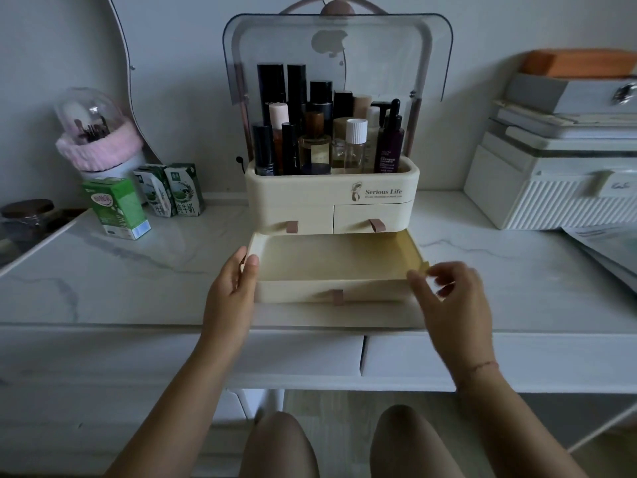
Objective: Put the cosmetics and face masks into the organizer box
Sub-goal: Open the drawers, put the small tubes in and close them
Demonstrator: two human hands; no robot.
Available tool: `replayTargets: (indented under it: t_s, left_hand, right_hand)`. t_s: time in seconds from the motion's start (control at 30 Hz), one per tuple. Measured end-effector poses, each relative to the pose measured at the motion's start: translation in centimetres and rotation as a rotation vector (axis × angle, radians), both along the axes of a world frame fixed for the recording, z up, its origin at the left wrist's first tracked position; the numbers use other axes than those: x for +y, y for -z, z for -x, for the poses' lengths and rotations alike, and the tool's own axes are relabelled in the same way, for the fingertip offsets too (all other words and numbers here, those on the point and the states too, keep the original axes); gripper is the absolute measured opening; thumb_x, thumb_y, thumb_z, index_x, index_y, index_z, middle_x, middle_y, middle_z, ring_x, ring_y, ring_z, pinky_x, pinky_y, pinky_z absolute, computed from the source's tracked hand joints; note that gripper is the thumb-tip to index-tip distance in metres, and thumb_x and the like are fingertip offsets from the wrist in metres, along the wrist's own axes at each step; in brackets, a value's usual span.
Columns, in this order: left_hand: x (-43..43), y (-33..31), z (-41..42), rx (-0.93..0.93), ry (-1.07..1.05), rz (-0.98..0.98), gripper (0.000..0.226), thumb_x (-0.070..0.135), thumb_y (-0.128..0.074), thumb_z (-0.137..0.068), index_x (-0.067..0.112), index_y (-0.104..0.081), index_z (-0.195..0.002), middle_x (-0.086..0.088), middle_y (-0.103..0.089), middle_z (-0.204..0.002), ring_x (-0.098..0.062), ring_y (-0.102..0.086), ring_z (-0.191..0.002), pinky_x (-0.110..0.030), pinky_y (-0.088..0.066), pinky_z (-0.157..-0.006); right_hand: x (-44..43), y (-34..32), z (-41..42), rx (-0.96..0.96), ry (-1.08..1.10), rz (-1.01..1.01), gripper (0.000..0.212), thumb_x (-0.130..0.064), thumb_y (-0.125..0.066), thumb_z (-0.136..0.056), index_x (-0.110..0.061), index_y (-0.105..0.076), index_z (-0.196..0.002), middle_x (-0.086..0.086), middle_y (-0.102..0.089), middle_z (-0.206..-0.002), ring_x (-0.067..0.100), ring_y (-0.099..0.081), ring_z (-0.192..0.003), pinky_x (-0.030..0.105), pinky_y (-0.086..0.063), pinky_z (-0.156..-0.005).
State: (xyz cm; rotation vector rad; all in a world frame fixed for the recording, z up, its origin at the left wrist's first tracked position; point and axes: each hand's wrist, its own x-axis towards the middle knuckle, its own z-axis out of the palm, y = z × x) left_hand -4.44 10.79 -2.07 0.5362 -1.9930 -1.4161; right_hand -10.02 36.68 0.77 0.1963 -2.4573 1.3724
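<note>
A cream organizer box (pixel 303 191) stands at the middle of the marble desk with its clear lid (pixel 379 53) raised. Several cosmetic bottles (pixel 327 132) stand upright in its top tray. Its wide bottom drawer (pixel 331 260) is pulled out and holds nothing. My left hand (pixel 234 281) grips the drawer's front left corner, thumb on the rim. My right hand (pixel 448 294) hovers at the front right corner, blurred, fingers slightly curled and apart, holding nothing. Face mask packets (pixel 606 250) lie flat at the desk's right edge.
Three green milk cartons (pixel 144 198) and a pink brush holder with a dome (pixel 96 139) stand at the left. A dark jar (pixel 27 215) sits on a tray at far left. White storage boxes (pixel 558 160) are stacked at right. Desk drawers lie below the edge.
</note>
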Motion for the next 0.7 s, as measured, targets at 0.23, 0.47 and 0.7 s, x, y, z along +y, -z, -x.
replayTargets:
  t_s: [0.23, 0.47, 0.7]
  left_hand:
    - [1.5, 0.5, -1.2, 0.031, -0.058, -0.015, 0.053, 0.044, -0.053, -0.089, 0.018, -0.048, -0.135, 0.029, -0.055, -0.099, 0.017, -0.05, -0.091, -0.014, -0.034, -0.082]
    - [4.3, -1.8, -2.7, 0.042, -0.161, 0.12, 0.054, 0.039, -0.047, -0.094, 0.023, -0.031, -0.144, 0.004, -0.039, -0.147, -0.008, -0.038, -0.132, -0.023, -0.031, -0.102]
    - [18.0, -7.2, 2.9, 0.246, 0.372, 0.134, 0.045, 0.035, -0.048, -0.094, 0.024, -0.04, -0.137, 0.008, -0.045, -0.139, -0.001, -0.043, -0.127, -0.014, -0.034, -0.101]
  right_hand:
    - [0.6, 1.1, 2.5, -0.121, -0.169, 0.152, 0.049, -0.036, -0.059, -0.089, -0.015, -0.049, -0.132, 0.002, -0.062, -0.119, 0.014, -0.059, -0.104, 0.023, -0.049, -0.08]
    - [1.4, 1.0, 1.8, -0.085, -0.174, 0.116, 0.062, -0.039, -0.057, -0.089, -0.016, -0.037, -0.142, 0.003, -0.049, -0.14, 0.017, -0.046, -0.128, 0.035, -0.039, -0.107]
    - [12.2, -2.4, 5.2, 0.119, 0.106, 0.04, 0.057, -0.039, -0.057, -0.09, -0.015, -0.039, -0.139, 0.006, -0.046, -0.141, 0.02, -0.043, -0.129, 0.033, -0.035, -0.105]
